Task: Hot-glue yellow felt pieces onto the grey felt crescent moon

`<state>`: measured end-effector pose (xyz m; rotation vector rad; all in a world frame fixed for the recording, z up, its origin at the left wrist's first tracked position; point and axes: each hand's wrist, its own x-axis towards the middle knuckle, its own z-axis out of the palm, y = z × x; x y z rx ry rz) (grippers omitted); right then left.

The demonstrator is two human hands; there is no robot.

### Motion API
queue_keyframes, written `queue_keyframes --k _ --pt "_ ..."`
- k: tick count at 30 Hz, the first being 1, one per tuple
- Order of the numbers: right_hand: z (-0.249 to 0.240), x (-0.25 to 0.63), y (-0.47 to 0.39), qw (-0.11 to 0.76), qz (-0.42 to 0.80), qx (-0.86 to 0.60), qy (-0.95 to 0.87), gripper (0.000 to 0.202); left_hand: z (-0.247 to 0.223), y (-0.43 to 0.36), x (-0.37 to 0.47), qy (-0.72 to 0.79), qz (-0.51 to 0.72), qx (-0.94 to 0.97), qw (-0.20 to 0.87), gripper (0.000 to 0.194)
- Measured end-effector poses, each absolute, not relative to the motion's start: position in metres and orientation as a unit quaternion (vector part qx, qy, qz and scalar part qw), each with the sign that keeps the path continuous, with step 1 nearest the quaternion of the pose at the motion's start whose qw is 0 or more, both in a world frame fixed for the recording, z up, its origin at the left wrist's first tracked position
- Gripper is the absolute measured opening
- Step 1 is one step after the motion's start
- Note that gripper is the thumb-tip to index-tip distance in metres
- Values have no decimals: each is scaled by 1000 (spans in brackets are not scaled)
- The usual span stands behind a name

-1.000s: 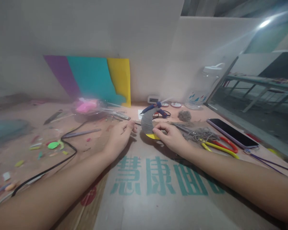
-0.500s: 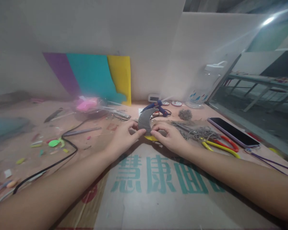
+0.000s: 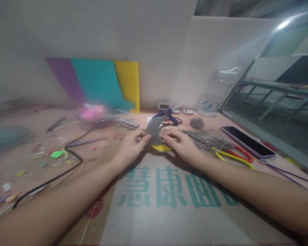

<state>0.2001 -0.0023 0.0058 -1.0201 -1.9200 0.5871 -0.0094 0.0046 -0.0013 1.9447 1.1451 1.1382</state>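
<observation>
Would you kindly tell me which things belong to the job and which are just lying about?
Likely in the job:
grey yellow-ended crescent, held between left hand and right hand
tangled grey strands, matching its colour

Likely just lying about:
black-screened rectangular phone
clear plastic white-lidded bottle

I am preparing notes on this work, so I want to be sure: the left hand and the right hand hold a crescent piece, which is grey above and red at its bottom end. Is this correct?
Not fully: the head view shows that the bottom end is yellow, not red. The left hand and the right hand hold the crescent piece, grey above.
</observation>
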Motion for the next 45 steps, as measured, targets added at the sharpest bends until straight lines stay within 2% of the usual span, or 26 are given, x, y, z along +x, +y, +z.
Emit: queue_keyframes --k 5,16,21,26,28,31,34,41,45 --pt "5 199 -2 417 189 -409 -790 8 1 3 -9 437 427 739 284 29" --pt "8 198 -3 393 199 -403 -802 12 3 1 -8 441 408 764 235 29" --pt "9 198 -3 388 207 -389 -810 27 1 3 -8 431 421 743 293 28" --pt "4 199 -1 439 315 -429 -724 34 -1 4 -9 426 433 727 320 29" --pt "3 199 -1 437 327 -427 -721 29 0 4 -9 428 431 726 321 30" --pt "6 198 -2 423 274 -426 -752 14 1 2 -8 432 423 733 311 30" --pt "9 197 -3 412 225 -420 -776 9 2 2 -7 432 416 748 285 29" --pt "12 197 -4 394 205 -381 -811 20 1 2 -8 423 384 785 238 29" --pt "13 197 -7 394 259 -387 -792 34 0 2 -7 413 364 798 247 33"
